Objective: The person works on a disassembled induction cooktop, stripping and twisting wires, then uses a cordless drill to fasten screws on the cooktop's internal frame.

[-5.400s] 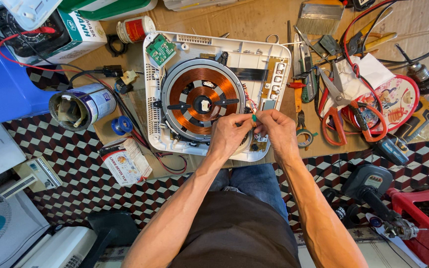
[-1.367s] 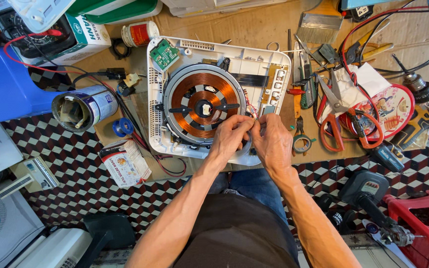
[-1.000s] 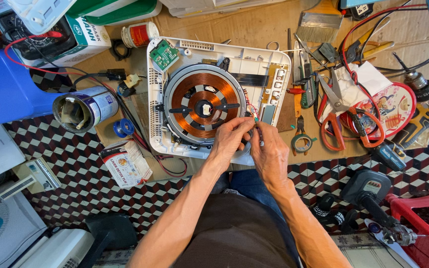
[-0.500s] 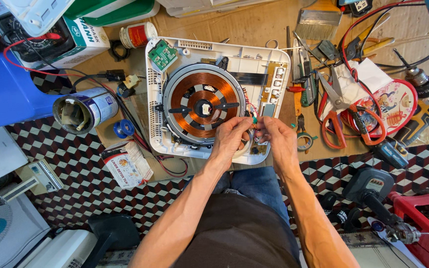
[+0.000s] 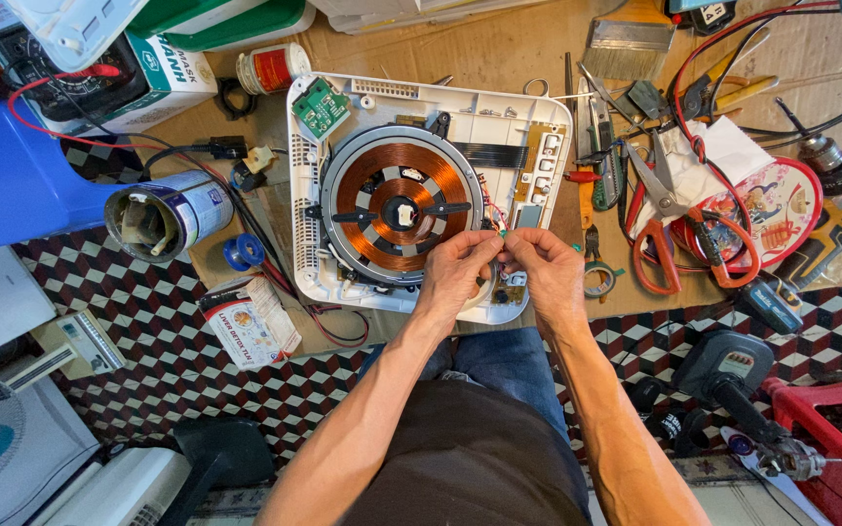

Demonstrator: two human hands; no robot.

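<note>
Both hands' (image 5: 504,265) grip pinches wires (image 5: 495,222) beside coil (image 5: 401,206)

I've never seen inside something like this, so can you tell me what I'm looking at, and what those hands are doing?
The camera sits on a person's head and looks down at their own two hands. The left hand and right hand meet over an opened white cooker, pinching thin wires beside its round copper coil. Around it on the cardboard lie orange scissors, a brush, a tin can and a blue roll of tape.
</note>
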